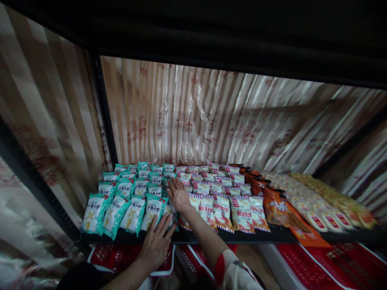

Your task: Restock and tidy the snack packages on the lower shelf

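Teal-and-white snack bags (pixel 133 213) stand in rows on the left part of a black shelf (pixel 217 236). At the front of these rows, my left hand (pixel 157 243) rests with spread fingers against the rightmost teal bags. Farther back, my right hand (pixel 179 195) reaches over the line between the teal bags and the white-and-red snack bags (pixel 221 211). Its fingers are stretched out and lie on the bags there. The bags beneath both hands are partly hidden. Neither hand appears to grip anything.
Orange bags (pixel 276 205) stand right of the white-and-red ones, one leaning over the shelf edge. Pale packs (pixel 314 217) and yellowish packs (pixel 347 205) follow. Red baskets (pixel 111 257) sit below. A black post (pixel 104 108) and an upper shelf (pixel 211 44) frame the space.
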`<state>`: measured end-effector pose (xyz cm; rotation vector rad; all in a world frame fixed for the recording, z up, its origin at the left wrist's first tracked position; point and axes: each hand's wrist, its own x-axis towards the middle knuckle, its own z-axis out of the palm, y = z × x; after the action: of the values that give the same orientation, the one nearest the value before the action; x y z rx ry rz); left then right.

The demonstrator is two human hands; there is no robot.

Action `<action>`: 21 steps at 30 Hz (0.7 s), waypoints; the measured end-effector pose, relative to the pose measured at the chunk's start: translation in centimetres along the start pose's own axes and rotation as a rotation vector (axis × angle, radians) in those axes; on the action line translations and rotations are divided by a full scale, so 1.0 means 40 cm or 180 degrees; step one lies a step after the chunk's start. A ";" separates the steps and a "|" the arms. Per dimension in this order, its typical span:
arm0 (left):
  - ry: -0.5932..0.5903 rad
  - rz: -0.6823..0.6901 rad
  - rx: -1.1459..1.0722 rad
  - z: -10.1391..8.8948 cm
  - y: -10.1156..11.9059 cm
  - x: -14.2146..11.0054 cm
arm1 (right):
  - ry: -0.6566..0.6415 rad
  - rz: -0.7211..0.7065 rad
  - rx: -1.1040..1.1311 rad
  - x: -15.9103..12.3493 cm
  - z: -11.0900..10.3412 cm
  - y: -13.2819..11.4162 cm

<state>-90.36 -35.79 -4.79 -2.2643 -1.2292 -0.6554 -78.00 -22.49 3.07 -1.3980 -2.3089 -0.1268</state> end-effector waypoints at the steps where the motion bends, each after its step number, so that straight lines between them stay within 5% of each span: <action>1: 0.0013 -0.0004 -0.0021 0.003 0.001 -0.004 | 0.0159 -0.0013 0.0036 -0.015 -0.003 -0.001; 7: 0.0055 0.0012 0.0023 -0.022 0.023 -0.038 | 0.1018 0.0352 0.0226 -0.187 -0.003 0.003; 12: 0.0021 0.0001 0.0077 -0.049 0.055 -0.058 | 0.1174 0.0641 0.0265 -0.341 0.027 0.017; 21: 0.0193 -0.0102 0.0045 -0.028 0.084 -0.038 | 0.0826 0.0677 0.0522 -0.359 0.038 0.040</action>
<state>-88.39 -39.06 -5.44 -2.2010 -1.2395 -0.7195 -71.42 -33.07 -4.42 -1.4400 -1.9048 -0.0492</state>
